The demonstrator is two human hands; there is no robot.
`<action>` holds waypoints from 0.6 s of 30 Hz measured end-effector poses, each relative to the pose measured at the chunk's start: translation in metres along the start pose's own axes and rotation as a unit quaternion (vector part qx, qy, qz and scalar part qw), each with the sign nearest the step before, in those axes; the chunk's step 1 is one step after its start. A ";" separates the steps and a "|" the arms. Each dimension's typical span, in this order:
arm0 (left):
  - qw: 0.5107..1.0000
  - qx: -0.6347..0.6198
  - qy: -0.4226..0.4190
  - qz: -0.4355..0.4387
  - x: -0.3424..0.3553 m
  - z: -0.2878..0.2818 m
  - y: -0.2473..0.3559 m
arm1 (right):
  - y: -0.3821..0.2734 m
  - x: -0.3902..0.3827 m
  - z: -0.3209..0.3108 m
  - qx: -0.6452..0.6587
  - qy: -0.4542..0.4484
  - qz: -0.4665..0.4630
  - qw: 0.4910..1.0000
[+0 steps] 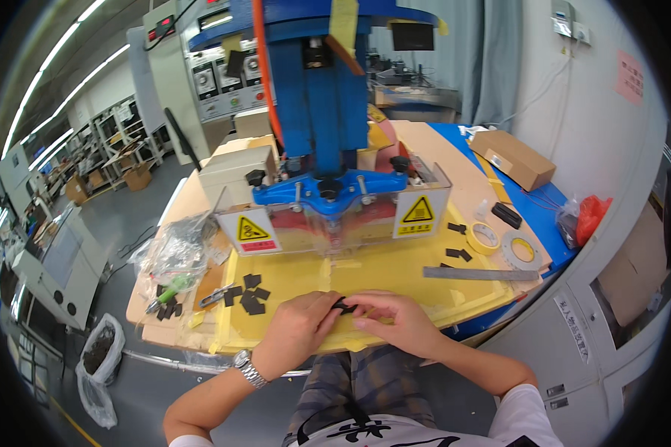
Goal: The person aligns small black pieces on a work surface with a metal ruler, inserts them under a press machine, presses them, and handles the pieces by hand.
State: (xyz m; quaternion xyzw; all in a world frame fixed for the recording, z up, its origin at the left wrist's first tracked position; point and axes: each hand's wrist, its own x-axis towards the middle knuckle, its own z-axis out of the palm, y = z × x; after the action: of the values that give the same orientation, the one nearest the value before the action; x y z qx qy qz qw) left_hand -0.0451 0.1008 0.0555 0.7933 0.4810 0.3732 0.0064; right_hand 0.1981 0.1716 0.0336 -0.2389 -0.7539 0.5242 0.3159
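Both hands meet over the front of a yellow-covered work surface (291, 270), just before a blue press machine (326, 186). Between the fingertips is a small black piece (344, 305), partly hidden, its exact kind unclear. My left hand (300, 328), with a metal watch at the wrist, pinches it from the left. My right hand (399, 322) grips its other side with thumb and forefinger. Left of my left hand lies a loose group of small flat black pieces (252, 298). A utility knife (213, 297) rests beside that group.
Clear guards with warning signs (255, 232) flank the press. On the right are a steel ruler (479, 274), tape rolls (484, 238), more black pieces (458, 254) and a cardboard box (513, 159). Plastic bags (177, 249) and a green-handled tool (173, 287) lie left; a lined bin (101, 350) stands below.
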 end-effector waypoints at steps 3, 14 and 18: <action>1.000 -0.010 -0.010 -0.010 -0.001 0.002 -0.002 | -0.001 0.000 0.001 -0.007 0.000 0.007 1.000; 1.000 -0.016 -0.014 0.015 -0.003 0.004 -0.013 | -0.004 0.003 0.004 0.044 0.001 0.020 0.999; 0.999 0.006 -0.021 0.027 -0.004 0.005 -0.018 | -0.004 0.002 0.005 0.034 0.001 0.003 0.999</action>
State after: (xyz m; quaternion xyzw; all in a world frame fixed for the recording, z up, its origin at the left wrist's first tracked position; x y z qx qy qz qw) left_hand -0.0571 0.1091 0.0429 0.8137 0.4614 0.3535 0.0017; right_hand 0.1926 0.1686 0.0361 -0.2314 -0.7346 0.5500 0.3229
